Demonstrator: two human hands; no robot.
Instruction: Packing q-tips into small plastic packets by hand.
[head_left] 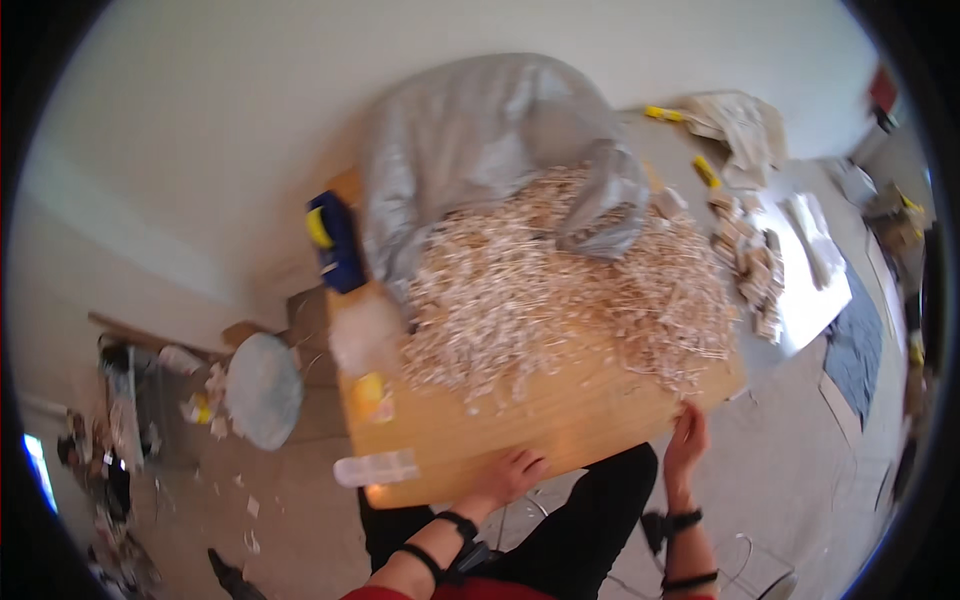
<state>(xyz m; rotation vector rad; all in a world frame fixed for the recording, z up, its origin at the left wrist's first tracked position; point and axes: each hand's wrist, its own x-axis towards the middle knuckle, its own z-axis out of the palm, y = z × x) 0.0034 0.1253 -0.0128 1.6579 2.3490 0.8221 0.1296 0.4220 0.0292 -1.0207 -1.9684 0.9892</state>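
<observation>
A large heap of thin sticks with pale tips, which look like cotton swabs (490, 300), spreads over the wooden table (560, 415). It spills from a grey plastic bag (450, 135) at the back. My left hand (514, 476) rests at the table's near edge, apart from the heap, fingers loosely bent and nothing seen in them. At the near right corner, my right hand (687, 440) has its fingers drawn together just below the heap's lower tip. Blur hides whether a swab is between them.
Along the table's left side are a dark blue box (338, 240), a clear plastic bag (365, 335), a yellow packet (372, 397) and a clear container (375, 469). A round pale lid-like thing (264, 392) stands left. Bundles (752, 260) lie on the right-hand table (800, 300).
</observation>
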